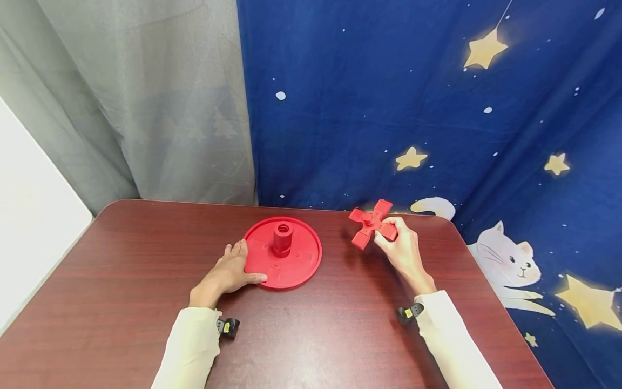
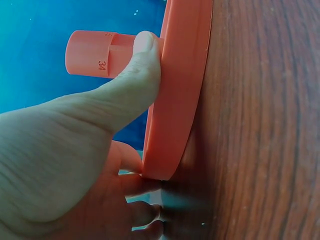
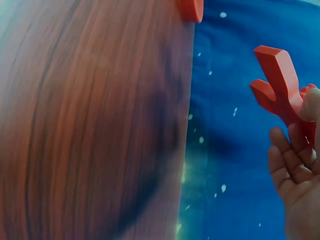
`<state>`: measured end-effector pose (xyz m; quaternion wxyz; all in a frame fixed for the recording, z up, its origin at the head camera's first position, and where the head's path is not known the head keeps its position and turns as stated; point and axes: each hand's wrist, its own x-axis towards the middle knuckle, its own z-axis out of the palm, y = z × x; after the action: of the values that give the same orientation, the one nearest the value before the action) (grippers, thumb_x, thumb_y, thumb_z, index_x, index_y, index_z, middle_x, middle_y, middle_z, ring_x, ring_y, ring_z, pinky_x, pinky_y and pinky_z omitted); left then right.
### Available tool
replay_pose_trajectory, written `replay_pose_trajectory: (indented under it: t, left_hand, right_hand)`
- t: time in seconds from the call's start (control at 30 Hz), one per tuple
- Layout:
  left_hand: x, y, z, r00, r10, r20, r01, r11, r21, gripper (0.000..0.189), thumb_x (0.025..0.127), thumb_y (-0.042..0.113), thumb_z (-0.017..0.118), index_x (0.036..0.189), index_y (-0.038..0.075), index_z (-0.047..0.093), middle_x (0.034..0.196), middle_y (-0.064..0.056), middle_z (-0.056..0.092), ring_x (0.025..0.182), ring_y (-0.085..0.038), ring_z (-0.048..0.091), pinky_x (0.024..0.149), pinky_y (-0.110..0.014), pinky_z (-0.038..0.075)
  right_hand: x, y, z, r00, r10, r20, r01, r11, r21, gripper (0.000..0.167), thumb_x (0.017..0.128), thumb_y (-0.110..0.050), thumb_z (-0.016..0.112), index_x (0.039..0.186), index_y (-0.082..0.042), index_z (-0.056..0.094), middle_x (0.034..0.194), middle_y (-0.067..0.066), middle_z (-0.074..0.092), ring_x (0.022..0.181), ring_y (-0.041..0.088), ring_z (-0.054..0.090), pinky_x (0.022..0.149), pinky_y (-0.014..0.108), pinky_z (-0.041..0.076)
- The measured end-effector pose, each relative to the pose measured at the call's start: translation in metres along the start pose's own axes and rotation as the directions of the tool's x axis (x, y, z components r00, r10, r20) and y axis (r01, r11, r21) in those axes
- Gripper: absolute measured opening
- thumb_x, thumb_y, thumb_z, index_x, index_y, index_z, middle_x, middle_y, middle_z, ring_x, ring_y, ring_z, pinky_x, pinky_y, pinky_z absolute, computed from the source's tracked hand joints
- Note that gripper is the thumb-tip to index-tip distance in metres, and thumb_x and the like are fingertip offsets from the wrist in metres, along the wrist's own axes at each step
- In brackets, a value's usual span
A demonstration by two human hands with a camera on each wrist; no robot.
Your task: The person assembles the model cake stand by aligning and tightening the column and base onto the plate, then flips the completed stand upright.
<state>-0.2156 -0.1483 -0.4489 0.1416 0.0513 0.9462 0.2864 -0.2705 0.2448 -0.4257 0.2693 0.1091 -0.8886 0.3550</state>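
Note:
A round red plate (image 1: pixel 301 270) with a raised rim lies on the table, and a hollow red post (image 1: pixel 282 240) stands upright at its middle. My left hand (image 1: pixel 228 274) rests against its near-left edge, fingers spread along the side and thumb laid over the rim. In the left wrist view the post (image 2: pixel 87 54) bears small printed figures, and the thumb touches the rim (image 2: pixel 180 90). My right hand (image 1: pixel 403 249) pinches one arm of a red cross-shaped piece (image 1: pixel 371 222) with a small knob at its centre, held above the table apart from the plate.
The dark wooden table (image 1: pixel 121 292) has rounded far corners. Behind it hang a grey curtain (image 1: pixel 184 108) and a blue curtain (image 1: pixel 364 108) with stars and a cat. A white surface (image 1: pixel 34 227) borders the table's left side.

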Motion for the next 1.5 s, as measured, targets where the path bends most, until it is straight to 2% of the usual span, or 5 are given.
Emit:
replay_pose_trajectory:
  t: [0.23,0.37,0.67,0.97,1.5]
  left_hand:
    - [0.001,-0.002,-0.001,1.000,-0.001,-0.004,0.001,1.000,-0.004,0.113,0.081,0.046,0.077,0.153,-0.012,0.011,0.159,-0.032,0.015,0.146,-0.056,0.006,0.119,-0.064,0.013]
    - [0.001,-0.002,-0.001,1.000,-0.001,-0.003,0.001,1.000,0.000,0.114,0.081,0.047,0.077,0.153,-0.012,0.011,0.159,-0.032,0.015,0.146,-0.056,0.006,0.119,-0.063,0.012]
    - [0.002,-0.002,-0.002,1.000,-0.005,0.000,0.005,1.000,0.001,0.113,0.082,0.046,0.076,0.153,-0.012,0.011,0.160,-0.033,0.014,0.146,-0.056,0.005,0.119,-0.063,0.011]
    - [0.002,-0.002,-0.001,1.000,-0.001,-0.002,0.001,1.000,0.007,0.113,0.083,0.047,0.076,0.152,-0.013,0.010,0.159,-0.034,0.014,0.146,-0.057,0.005,0.119,-0.063,0.012]
    - [-0.001,0.002,-0.002,1.000,0.005,0.000,-0.005,1.000,0.015,0.113,0.082,0.048,0.076,0.152,-0.014,0.012,0.158,-0.034,0.015,0.145,-0.057,0.007,0.119,-0.062,0.013]
  right_hand:
    - [0.005,-0.017,0.015,1.000,-0.029,-0.006,0.029,0.993,0.112,0.030,0.078,-0.005,0.079,0.103,-0.003,0.064,0.090,0.014,0.072,0.073,0.021,0.060,0.065,0.014,0.044]
    - [0.008,-0.032,0.023,0.999,-0.041,0.015,0.037,0.981,0.189,0.030,0.078,-0.003,0.079,0.104,-0.002,0.064,0.086,0.013,0.070,0.073,0.019,0.060,0.066,0.011,0.045]
    - [0.012,-0.062,0.042,0.992,-0.080,0.093,0.052,0.962,0.269,0.032,0.079,-0.002,0.080,0.107,-0.003,0.065,0.084,0.011,0.068,0.075,0.020,0.060,0.066,0.019,0.049]
    - [0.014,-0.082,0.060,0.969,-0.188,0.158,0.139,0.951,0.277,0.032,0.077,-0.004,0.081,0.106,-0.004,0.067,0.086,0.009,0.066,0.080,0.022,0.061,0.071,0.029,0.053]
    - [0.018,-0.102,0.085,0.939,-0.231,0.254,0.164,0.952,0.260,0.033,0.078,-0.004,0.080,0.107,-0.002,0.065,0.118,0.015,0.070,0.109,0.030,0.067,0.094,0.042,0.055]
